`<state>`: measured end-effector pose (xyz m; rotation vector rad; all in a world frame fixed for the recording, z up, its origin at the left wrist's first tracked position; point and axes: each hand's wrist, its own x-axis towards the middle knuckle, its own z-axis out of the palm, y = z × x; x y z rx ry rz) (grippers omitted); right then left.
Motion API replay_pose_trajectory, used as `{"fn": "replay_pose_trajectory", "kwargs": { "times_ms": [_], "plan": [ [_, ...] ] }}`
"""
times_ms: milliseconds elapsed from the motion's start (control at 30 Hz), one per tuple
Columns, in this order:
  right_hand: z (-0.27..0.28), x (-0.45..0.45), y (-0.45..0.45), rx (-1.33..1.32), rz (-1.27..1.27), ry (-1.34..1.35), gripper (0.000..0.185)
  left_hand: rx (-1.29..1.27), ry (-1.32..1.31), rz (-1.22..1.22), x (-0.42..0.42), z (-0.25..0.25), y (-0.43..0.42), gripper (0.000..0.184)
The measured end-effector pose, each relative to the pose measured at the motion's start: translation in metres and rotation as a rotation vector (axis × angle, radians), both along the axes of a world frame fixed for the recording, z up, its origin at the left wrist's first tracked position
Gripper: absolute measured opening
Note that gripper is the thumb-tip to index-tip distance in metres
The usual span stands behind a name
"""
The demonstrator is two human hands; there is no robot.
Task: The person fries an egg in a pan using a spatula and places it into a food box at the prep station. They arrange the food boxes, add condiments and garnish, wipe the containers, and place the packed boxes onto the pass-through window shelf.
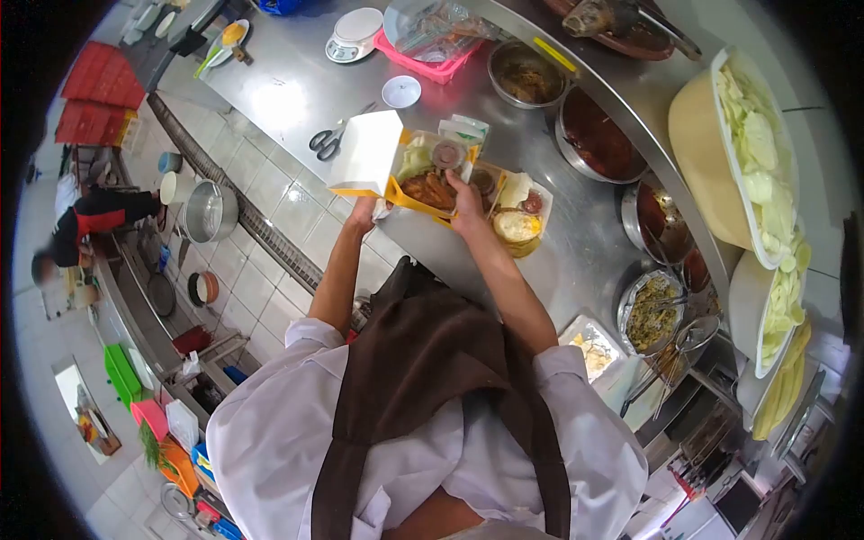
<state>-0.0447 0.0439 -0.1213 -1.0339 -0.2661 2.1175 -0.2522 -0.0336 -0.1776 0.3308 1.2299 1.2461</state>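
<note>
A yellow-and-white takeaway box [392,191] is at the near edge of the steel counter, its white lid [367,148] raised on the left. Browned fried food [427,191], green leaves [416,155] and a small lidded sauce cup [447,155] fill it. My left hand [363,214] grips its lower left corner, with something small and white by the fingers. On its right side, my right hand [465,200] is closed around the edge; some fingertips are hidden. Just right of that hand stands a second open box [533,219] holding an egg-topped burger [517,227] and a sauce cup.
Black scissors [326,142], a white bowl [401,91], a kitchen scale [355,34] and a pink basket [432,65] lie beyond the boxes. Metal bowls of sauce [601,135] line the right, below a shelf with tubs of cut cabbage [756,153]. A person [99,216] is far left.
</note>
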Motion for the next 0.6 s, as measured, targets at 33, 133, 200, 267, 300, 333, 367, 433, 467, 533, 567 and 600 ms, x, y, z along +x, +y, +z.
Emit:
{"fn": "replay_pose_trajectory", "kwargs": {
  "times_ms": [33, 133, 200, 267, 300, 333, 367, 433, 467, 533, 567, 600],
  "plan": [
    [0.003, -0.011, 0.001, -0.007, -0.013, -0.003, 0.032, 0.017, 0.046, -0.101, -0.004, 0.001, 0.001, 0.018],
    [0.009, -0.033, 0.003, 0.207, 0.016, -0.435, 0.029, 0.024, -0.012, -0.12, -0.007, -0.003, 0.005, 0.017],
    [0.006, -0.038, 0.003, 0.237, -0.006, -0.526, 0.029, 0.014, -0.097, -0.075, -0.004, 0.001, 0.01, 0.018],
    [-0.003, -0.038, 0.003, 0.265, -0.024, -0.621, 0.029, 0.039, -0.108, -0.114, -0.008, 0.004, 0.012, 0.021],
    [-0.013, -0.035, 0.004, 0.339, -0.03, -0.714, 0.036, 0.067, -0.118, -0.137, -0.009, 0.002, 0.013, 0.024],
    [-0.023, -0.032, 0.003, 0.414, -0.031, -0.808, 0.043, 0.064, -0.124, -0.145, -0.011, 0.001, 0.013, 0.024],
    [-0.013, -0.032, 0.001, 0.407, -0.035, -0.815, 0.043, 0.071, -0.063, -0.223, -0.015, -0.005, 0.011, 0.028],
    [0.025, -0.033, -0.006, 0.399, 0.122, -1.041, 0.056, 0.075, -0.006, -0.306, -0.021, -0.017, 0.005, 0.032],
    [0.023, -0.034, -0.007, 0.394, 0.117, -1.044, 0.056, 0.032, -0.065, -0.31, -0.022, -0.018, 0.002, 0.036],
    [0.017, -0.036, -0.006, 0.425, 0.251, -1.103, 0.064, -0.008, -0.124, -0.317, -0.023, -0.022, -0.002, 0.041],
    [0.015, -0.037, -0.008, 0.42, 0.25, -1.104, 0.064, -0.015, -0.167, -0.275, -0.021, -0.014, -0.007, 0.038],
    [0.013, -0.04, -0.011, 0.46, 0.252, -1.113, 0.066, -0.024, -0.21, -0.233, -0.021, -0.006, -0.012, 0.036]
  ]
}}
